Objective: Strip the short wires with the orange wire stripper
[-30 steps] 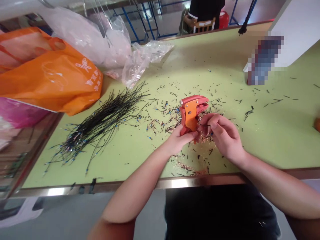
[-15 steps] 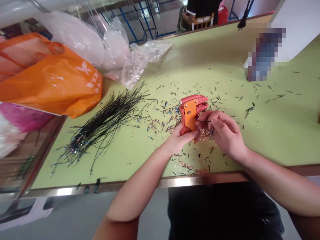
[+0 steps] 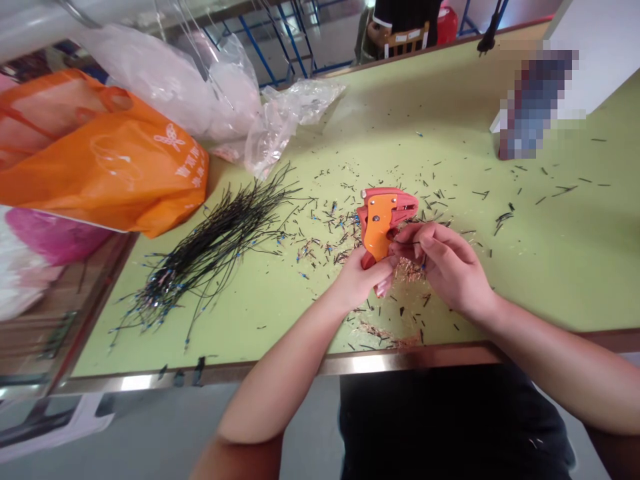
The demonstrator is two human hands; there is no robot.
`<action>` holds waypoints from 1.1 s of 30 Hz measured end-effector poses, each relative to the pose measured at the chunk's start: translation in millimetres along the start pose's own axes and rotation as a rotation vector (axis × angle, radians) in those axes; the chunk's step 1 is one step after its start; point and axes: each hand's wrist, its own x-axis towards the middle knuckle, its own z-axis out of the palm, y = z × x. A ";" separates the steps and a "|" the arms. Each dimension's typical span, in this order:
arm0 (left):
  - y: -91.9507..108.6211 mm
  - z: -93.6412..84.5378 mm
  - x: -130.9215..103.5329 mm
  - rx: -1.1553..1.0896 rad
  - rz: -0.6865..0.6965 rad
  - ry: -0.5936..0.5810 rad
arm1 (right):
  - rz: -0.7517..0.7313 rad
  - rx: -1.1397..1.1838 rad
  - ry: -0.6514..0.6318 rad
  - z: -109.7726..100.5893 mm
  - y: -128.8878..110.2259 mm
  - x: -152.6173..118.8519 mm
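Observation:
My left hand (image 3: 367, 273) is wrapped round the handles of an orange and red wire stripper (image 3: 383, 220), its jaw end raised and facing right. Close beside the tool, my right hand (image 3: 453, 263) is closed in a pinch on a short, thin black wire (image 3: 411, 242); most of the wire is hidden by the fingers. Below and around both hands lie copper strand clippings (image 3: 413, 270) and black insulation scraps (image 3: 420, 313). A bundle of black wires (image 3: 215, 240) with blue ends rests on the green tabletop to the left.
An orange bag (image 3: 125, 160) and clear plastic bags (image 3: 280, 120) occupy the back left of the table (image 3: 550, 267). At the back right stands a white panel (image 3: 600, 60) with a blurred-out object before it. A plug (image 3: 486, 43) hangs at the far edge. Beyond sits a person (image 3: 413, 17).
The stripper has tipped slightly and its jaws look closer together. My left fingers now show below the handle. My right hand keeps its pinch almost in place, and the view has shifted slightly.

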 end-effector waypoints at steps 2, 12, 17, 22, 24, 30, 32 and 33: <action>0.8 -0.3 -0.3 0.006 0.001 0.020 | 0.004 -0.011 0.006 -1.1 0.4 0.3; 8.3 -7.6 2.7 -0.168 -0.082 -0.126 | -0.037 -0.022 0.035 -13.9 -0.6 12.8; -0.2 -9.0 4.4 -0.214 -0.095 -0.051 | -0.057 -0.064 -0.018 -10.5 2.6 9.9; -7.3 -10.0 6.3 -0.199 -0.067 -0.043 | -0.077 -0.100 -0.061 -8.9 5.0 6.5; -8.9 -10.1 6.8 -0.175 -0.036 -0.039 | -0.100 -0.111 -0.071 -8.5 5.1 5.9; -9.7 -12.0 5.9 -0.144 0.001 0.001 | -0.059 -0.033 -0.058 -6.4 5.1 6.2; -9.7 -13.1 5.0 -0.153 -0.004 -0.017 | -0.047 -0.018 -0.044 -6.3 5.4 6.6; -10.1 -13.9 4.6 -0.156 -0.008 -0.023 | -0.041 -0.003 -0.044 -6.4 5.3 6.9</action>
